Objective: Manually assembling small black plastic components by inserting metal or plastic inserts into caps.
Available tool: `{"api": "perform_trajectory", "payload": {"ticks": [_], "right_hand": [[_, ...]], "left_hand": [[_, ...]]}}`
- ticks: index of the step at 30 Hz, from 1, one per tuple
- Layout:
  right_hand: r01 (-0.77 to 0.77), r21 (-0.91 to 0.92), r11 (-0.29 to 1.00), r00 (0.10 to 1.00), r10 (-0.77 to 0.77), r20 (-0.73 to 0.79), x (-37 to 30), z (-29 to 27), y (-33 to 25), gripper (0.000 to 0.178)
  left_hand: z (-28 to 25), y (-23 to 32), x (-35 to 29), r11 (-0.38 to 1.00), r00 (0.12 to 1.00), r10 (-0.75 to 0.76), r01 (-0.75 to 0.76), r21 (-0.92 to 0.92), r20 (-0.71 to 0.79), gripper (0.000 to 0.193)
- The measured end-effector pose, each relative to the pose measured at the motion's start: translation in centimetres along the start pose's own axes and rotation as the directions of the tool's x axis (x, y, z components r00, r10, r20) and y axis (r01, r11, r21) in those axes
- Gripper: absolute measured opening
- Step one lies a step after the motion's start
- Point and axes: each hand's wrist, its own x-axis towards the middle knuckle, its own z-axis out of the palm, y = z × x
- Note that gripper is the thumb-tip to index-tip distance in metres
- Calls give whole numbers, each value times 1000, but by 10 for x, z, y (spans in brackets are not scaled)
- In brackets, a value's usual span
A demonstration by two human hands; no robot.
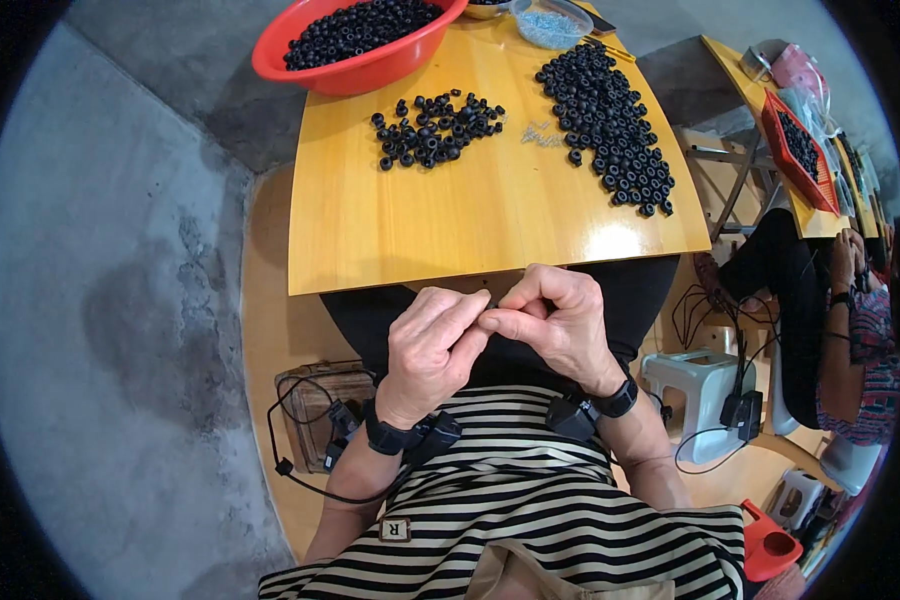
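Note:
Just in front of the table's near edge, my left hand (432, 345) and my right hand (558, 325) meet fingertip to fingertip. Both are closed in a pinch. Whatever they hold is small and almost wholly covered by the fingers; only a dark speck shows between them. On the table beyond lies a loose pile of small black ring-shaped pieces (432, 135). A larger spread of black round pieces with holes (615, 130) covers the right side. Between these two groups sit several tiny clear pieces (542, 136).
A red basin (355, 78) full of black pieces stands at the table's (450, 220) far left. At its far right is a clear tub (550, 25) of small translucent pieces. Rightward are a white stool (695, 395), black cables and another person seated by a table with a red basket (800, 155).

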Motion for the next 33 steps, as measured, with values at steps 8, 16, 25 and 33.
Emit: {"api": "perform_trajectory", "payload": {"ticks": [8,16,25,33], "right_hand": [[281,-162,946,944,-303,-133,-3,9,2,25],[459,-267,847,863,-497,-94,-1,11,5,23],[364,-216,906,928,-373,0,-7,5,-6,14],[198,-128,972,979,-201,-11,-9,2,-14,11]], "left_hand": [[0,3,0,997,999,-39,39,-73,9,32],[-4,5,0,998,998,-56,57,-35,16,31],[-6,3,-2,997,997,-66,64,-41,-36,35],[-5,8,2,992,998,54,-51,114,-23,36]]}}
